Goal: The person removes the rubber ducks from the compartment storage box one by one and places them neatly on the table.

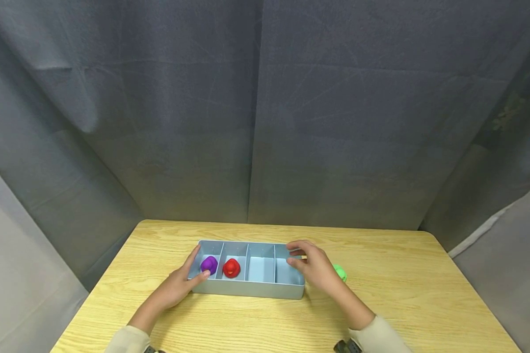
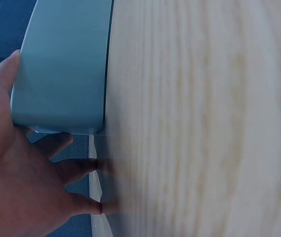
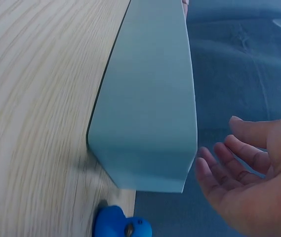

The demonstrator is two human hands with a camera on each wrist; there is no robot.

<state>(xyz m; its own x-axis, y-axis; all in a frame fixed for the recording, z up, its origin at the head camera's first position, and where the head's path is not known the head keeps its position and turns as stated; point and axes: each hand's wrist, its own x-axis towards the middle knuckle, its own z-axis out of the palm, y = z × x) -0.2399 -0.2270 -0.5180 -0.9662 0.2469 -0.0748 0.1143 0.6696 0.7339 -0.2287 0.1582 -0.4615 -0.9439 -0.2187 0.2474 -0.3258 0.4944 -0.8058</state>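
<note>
A blue-grey tray [image 1: 256, 289] stands on the bench [image 1: 265, 323], the left hand [image 1: 175, 288] resting against its left end, fingers spread. The right hand [image 1: 317, 267], thumb and fingers apart and holding nothing, hangs above its right end. A purple toy [image 1: 209, 264] lies in the leftmost compartment, a red toy [image 1: 231, 268] in the next. A green toy [image 1: 341, 272], partly hidden, sits right of the tray.

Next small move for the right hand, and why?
I'd probably move the right hand to the small bright-green toy beside the rectangular blue-grey tray: that hand's fingers hold nothing, and the tray's two right compartments look empty.
</note>
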